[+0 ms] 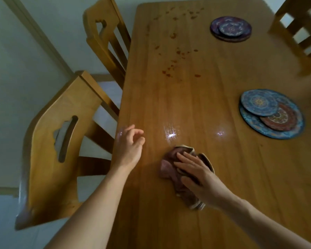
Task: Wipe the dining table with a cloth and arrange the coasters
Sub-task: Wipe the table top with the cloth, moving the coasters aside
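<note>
Brown wood fills most of what I see: a long shiny surface (223,177) with wooden chairs (57,150) on the side by my left hand.

My right hand (196,175) lies flat on the cloth (169,169). Its fingers (185,159) are straight and press down on it, not curled round it. The cloth is bunched up under that palm, close to me.

My left hand (128,146) is just beside it, over the edge of the surface. Those fingers are loosely bent and hold nothing. I cannot tell if they touch the wood.

Far ahead of my fingers are lots of little red-brown spots (172,69). I think they are dried drops, but it is dim, so I am not sure. None of them look wiped yet.

Ahead and to the right of my right fingers sit the blue coasters (271,114), lying crooked on each other. The purple coasters (231,28) sit much farther ahead, also piled up.

So I think the job has only begun. The spots need wiping, and the coasters need setting out neatly.
</note>
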{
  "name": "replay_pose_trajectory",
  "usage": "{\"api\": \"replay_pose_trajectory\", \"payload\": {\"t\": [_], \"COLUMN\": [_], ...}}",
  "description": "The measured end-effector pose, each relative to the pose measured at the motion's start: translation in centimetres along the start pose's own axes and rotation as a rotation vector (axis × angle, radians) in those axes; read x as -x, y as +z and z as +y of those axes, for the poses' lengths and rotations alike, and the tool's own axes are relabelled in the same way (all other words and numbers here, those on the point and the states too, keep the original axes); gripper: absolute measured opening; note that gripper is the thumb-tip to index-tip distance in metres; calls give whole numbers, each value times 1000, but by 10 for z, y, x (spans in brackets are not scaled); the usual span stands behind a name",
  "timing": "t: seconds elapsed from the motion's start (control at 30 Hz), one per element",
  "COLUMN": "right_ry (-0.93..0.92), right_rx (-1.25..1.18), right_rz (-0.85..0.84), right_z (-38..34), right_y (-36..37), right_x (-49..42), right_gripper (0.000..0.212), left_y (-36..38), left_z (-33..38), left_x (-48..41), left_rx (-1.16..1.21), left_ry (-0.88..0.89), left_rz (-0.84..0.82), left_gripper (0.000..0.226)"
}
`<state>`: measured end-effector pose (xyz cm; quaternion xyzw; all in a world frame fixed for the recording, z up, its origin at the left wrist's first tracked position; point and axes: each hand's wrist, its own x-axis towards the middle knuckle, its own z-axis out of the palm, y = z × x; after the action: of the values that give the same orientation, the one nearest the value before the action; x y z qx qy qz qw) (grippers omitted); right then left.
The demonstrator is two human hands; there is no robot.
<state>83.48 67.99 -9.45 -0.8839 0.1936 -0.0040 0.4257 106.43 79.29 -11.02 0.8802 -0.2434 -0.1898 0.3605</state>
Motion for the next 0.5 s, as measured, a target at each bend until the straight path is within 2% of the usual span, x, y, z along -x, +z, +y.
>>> {"api": "replay_pose_trajectory", "payload": {"t": [0.07, 0.13, 0.17, 0.23, 0.3, 0.4, 0.47, 0.5], "right_ry": [97, 229, 303, 487, 599, 621, 613, 598], "right_rx": [-135, -129, -90, 14, 72, 27, -31, -70], "right_rz": [266, 537, 605, 563, 396, 329, 368, 388], "right_z": [0, -1, -2, -1, 3, -2, -2, -1], "right_y": [-8, -15, -18, -22, -22, -23, -26, -26], "right_x": [6, 4, 3, 1, 0, 1, 4, 4], "right_gripper": [35, 33, 31, 34, 29, 10, 10, 11], "left_y": [4, 15, 22, 34, 43, 50, 56, 57], "left_z": [17, 38, 49, 67, 81, 90, 87, 86], "left_x": [21, 36, 42, 51, 61, 78, 84, 85], "left_rx": [70, 93, 64, 13, -23, -130, -283, -341], "left_ry": [49, 121, 169, 247, 242, 155, 109, 102], "left_rz": [-67, -106, -99, -62, -50, -129, -222, -246], "left_gripper": [17, 19, 19, 16, 11, 21, 29, 26]}}
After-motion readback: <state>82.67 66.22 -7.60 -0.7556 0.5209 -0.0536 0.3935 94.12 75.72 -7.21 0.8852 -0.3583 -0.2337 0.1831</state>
